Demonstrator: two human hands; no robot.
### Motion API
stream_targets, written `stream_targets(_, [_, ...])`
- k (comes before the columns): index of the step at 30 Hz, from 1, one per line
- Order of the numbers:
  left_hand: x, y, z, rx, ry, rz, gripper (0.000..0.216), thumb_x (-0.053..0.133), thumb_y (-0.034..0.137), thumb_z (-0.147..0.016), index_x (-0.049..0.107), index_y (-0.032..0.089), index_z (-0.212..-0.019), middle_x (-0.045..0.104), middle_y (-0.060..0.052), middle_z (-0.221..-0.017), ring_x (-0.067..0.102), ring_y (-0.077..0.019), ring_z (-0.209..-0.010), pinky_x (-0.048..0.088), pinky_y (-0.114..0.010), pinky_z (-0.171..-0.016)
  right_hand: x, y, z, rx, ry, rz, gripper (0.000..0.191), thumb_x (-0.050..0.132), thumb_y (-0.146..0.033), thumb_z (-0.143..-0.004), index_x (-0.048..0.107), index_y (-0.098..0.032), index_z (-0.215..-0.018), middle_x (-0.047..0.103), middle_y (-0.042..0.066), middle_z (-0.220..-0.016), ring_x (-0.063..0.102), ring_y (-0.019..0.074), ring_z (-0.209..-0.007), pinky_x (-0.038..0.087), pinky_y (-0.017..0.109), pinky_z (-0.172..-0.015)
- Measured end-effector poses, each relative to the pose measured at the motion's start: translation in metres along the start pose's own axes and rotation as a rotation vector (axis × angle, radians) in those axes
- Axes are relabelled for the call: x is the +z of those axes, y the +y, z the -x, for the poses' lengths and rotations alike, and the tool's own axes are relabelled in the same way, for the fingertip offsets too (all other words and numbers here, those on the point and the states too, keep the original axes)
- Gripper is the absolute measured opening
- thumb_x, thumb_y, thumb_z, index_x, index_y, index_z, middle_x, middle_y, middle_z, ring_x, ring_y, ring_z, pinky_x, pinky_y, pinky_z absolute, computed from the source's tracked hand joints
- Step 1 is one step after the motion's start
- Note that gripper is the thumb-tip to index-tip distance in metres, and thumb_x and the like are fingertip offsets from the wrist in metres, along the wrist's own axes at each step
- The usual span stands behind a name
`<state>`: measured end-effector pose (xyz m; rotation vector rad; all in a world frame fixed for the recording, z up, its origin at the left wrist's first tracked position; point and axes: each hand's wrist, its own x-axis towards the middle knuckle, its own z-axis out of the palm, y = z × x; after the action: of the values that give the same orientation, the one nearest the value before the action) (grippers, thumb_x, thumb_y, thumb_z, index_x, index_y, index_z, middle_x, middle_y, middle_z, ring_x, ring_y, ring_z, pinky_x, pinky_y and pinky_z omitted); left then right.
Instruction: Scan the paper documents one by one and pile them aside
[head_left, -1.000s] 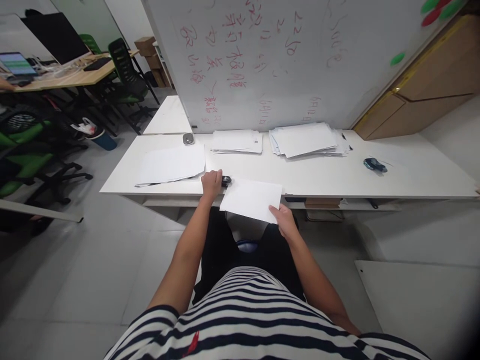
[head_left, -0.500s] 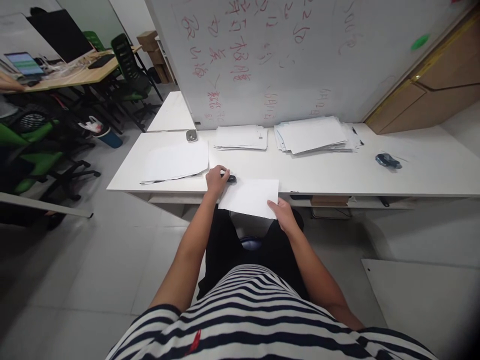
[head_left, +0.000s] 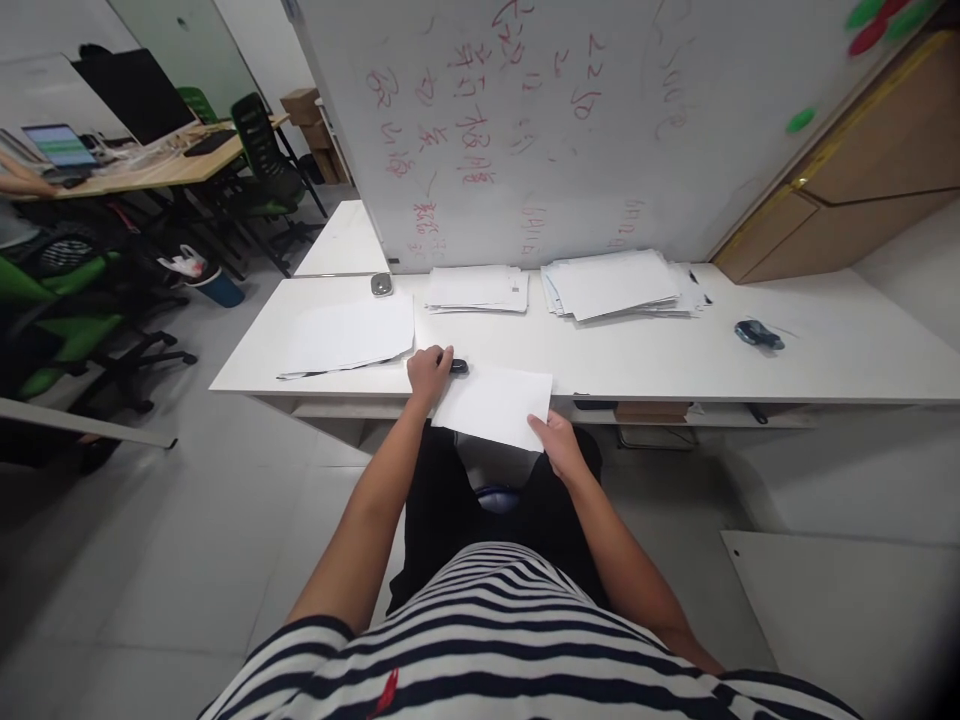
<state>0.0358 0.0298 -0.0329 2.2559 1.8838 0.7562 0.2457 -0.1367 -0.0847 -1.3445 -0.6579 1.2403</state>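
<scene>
My left hand [head_left: 427, 372] rests closed over a small black object [head_left: 457, 367], perhaps a stapler, at the near edge of the white table [head_left: 637, 355]. My right hand [head_left: 553, 445] pinches the near right corner of a white sheet of paper [head_left: 491, 405]. That sheet hangs partly over the table's front edge, its left end next to the black object.
A loose sheet [head_left: 349, 333] lies on the left, with two paper stacks [head_left: 476, 288] [head_left: 615, 283] by the whiteboard [head_left: 540, 120]. A small grey object [head_left: 381, 285] and a dark blue item [head_left: 757, 335] sit on the table. Office chairs and another desk stand far left.
The paper and my right hand have shifted slightly left, toward the black object. My left hand stays on that object. The camera view has wobbled a little.
</scene>
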Motion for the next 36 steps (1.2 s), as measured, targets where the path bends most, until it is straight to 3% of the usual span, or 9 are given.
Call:
stream_targets(4, [0.006, 0.000, 0.001, 0.000, 0.070, -0.017, 0.043, 0.033, 0.044, -0.095, 0.045, 0.021, -0.060, 0.056, -0.004, -0.063, 0.052, -0.0192, -0.071, 0.027, -0.032, -0.067, -0.018, -0.014, 0.005, -0.064, 0.073, 0.183, 0.044, 0.064, -0.049, -0.071, 0.067, -0.017, -0.102, 0.073, 0.008, -0.092, 0.066, 0.0272, -0.087, 0.051, 0.041, -0.077])
stream_targets(8, [0.014, -0.002, 0.001, 0.003, 0.140, -0.057, 0.039, 0.035, 0.040, -0.094, 0.047, 0.021, -0.063, 0.058, -0.006, -0.066, 0.053, -0.0213, -0.076, 0.028, -0.034, -0.071, -0.054, -0.037, 0.017, -0.178, 0.304, 0.608, 0.038, 0.054, -0.048, -0.078, 0.069, -0.019, -0.099, 0.072, 0.009, -0.090, 0.064, 0.0286, -0.088, 0.048, 0.040, -0.077])
stream_targets(10, [0.018, -0.003, 0.001, 0.004, 0.162, -0.067, 0.036, 0.034, 0.038, -0.094, 0.049, 0.021, -0.066, 0.058, -0.007, -0.068, 0.054, -0.0223, -0.078, 0.028, -0.035, -0.073, -0.070, -0.044, 0.023, -0.201, 0.376, 0.709, 0.039, 0.050, -0.047, -0.080, 0.068, -0.019, -0.100, 0.071, 0.010, -0.091, 0.063, 0.0282, -0.087, 0.047, 0.039, -0.076])
stream_targets(15, [0.022, -0.003, 0.001, -0.009, 0.173, -0.061, 0.033, 0.031, 0.035, -0.095, 0.051, 0.020, -0.072, 0.057, -0.007, -0.070, 0.054, -0.0237, -0.081, 0.029, -0.036, -0.078, -0.088, -0.038, 0.028, -0.136, 0.406, 0.535, 0.041, 0.052, -0.046, -0.079, 0.067, -0.016, -0.102, 0.071, 0.010, -0.096, 0.064, 0.0257, -0.084, 0.047, 0.034, -0.071])
stream_targets(25, [0.016, 0.004, 0.003, -0.051, 0.080, -0.073, 0.036, 0.027, 0.035, -0.096, 0.054, 0.020, -0.077, 0.059, -0.009, -0.077, 0.052, -0.0245, -0.088, 0.029, -0.037, -0.082, -0.074, -0.004, 0.022, -0.099, 0.364, 0.269, 0.046, 0.059, -0.051, -0.074, 0.065, -0.018, -0.105, 0.072, 0.008, -0.098, 0.065, 0.0256, -0.085, 0.050, 0.035, -0.073])
stream_targets(28, [0.016, 0.004, 0.005, -0.035, 0.092, -0.097, 0.036, 0.026, 0.034, -0.096, 0.055, 0.020, -0.080, 0.060, -0.009, -0.080, 0.053, -0.0239, -0.088, 0.029, -0.037, -0.082, -0.070, -0.019, -0.006, -0.203, 0.414, 0.334, 0.043, 0.057, -0.052, -0.076, 0.064, -0.019, -0.102, 0.071, 0.008, -0.101, 0.064, 0.0254, -0.090, 0.050, 0.036, -0.079])
stream_targets(31, [0.017, 0.004, 0.006, -0.019, 0.079, -0.119, 0.036, 0.026, 0.034, -0.096, 0.056, 0.019, -0.081, 0.061, -0.010, -0.082, 0.053, -0.0239, -0.090, 0.029, -0.037, -0.083, -0.057, -0.052, -0.057, -0.345, 0.418, 0.390, 0.039, 0.054, -0.048, -0.078, 0.062, -0.019, -0.102, 0.069, 0.009, -0.104, 0.062, 0.0235, -0.095, 0.048, 0.035, -0.085])
stream_targets(36, [0.015, 0.005, 0.006, -0.008, 0.065, -0.145, 0.038, 0.026, 0.034, -0.097, 0.056, 0.019, -0.081, 0.062, -0.010, -0.083, 0.053, -0.0245, -0.089, 0.029, -0.038, -0.082, -0.006, -0.112, -0.174, -0.363, 0.206, 0.477, 0.033, 0.056, -0.036, -0.073, 0.061, -0.015, -0.098, 0.068, 0.009, -0.095, 0.061, 0.0203, -0.080, 0.049, 0.035, -0.079])
